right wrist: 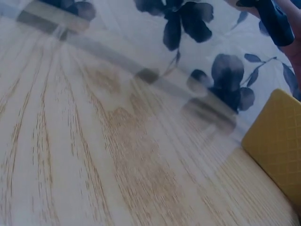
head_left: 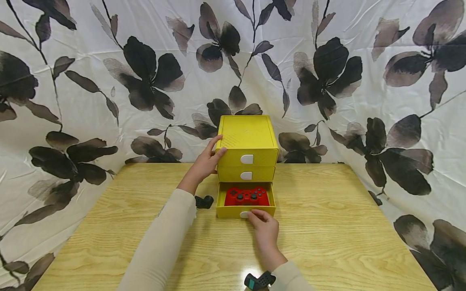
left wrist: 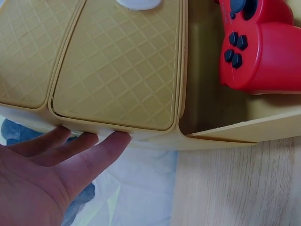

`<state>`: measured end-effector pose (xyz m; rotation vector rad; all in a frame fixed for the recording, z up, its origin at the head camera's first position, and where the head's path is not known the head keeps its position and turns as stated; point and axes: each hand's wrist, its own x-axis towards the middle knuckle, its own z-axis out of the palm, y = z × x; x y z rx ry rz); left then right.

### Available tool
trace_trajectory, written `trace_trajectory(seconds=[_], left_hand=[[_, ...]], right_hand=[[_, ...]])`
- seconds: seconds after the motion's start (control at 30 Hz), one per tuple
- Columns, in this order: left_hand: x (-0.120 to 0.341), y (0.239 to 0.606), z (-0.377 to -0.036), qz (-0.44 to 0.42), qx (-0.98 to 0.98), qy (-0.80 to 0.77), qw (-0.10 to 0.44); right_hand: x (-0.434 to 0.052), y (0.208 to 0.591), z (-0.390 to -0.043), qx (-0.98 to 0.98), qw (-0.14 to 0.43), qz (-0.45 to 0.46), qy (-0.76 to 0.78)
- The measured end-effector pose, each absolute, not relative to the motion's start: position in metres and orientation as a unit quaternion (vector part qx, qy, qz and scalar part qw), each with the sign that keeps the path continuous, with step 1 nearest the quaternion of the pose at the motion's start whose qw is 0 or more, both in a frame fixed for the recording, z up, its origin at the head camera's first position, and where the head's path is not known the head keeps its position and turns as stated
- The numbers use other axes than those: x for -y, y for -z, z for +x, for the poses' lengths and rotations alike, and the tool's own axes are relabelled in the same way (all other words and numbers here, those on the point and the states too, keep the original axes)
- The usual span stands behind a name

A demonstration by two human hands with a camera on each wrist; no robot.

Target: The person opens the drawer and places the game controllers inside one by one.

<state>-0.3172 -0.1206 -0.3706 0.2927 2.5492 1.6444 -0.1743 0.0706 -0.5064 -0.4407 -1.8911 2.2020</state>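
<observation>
A yellow three-drawer cabinet stands at the back middle of the wooden table. Its bottom drawer is pulled out, and a red game controller lies inside. My left hand rests with straight fingers against the cabinet's upper left edge. In the left wrist view the fingers lie flat along the cabinet's side, with the controller at the upper right. My right hand is at the front of the open drawer, and its fingertips hold the white handle.
A small black object lies on the table just left of the open drawer. The wooden table stretches to both sides. A flowered cloth hangs behind and around it. A black strap shows on my right wrist.
</observation>
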Motion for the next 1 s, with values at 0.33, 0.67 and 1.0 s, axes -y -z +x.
trace_trajectory(seconds=[0.33,0.67,1.0], left_hand=[[0.121,0.371,-0.317,0.095,-0.835,-0.54,0.047],[0.121,0.371,-0.316,0.091,-0.835,-0.54,0.047],[0.121,0.372,-0.316,0.095,-0.838,-0.536,0.043]], right_hand=[[-0.07,0.507,-0.175,0.634,0.106,-0.156,-0.75],[-0.07,0.504,-0.18,0.659,0.115,-0.15,-0.728],[-0.072,0.507,-0.19,0.675,0.123,-0.148,-0.713]])
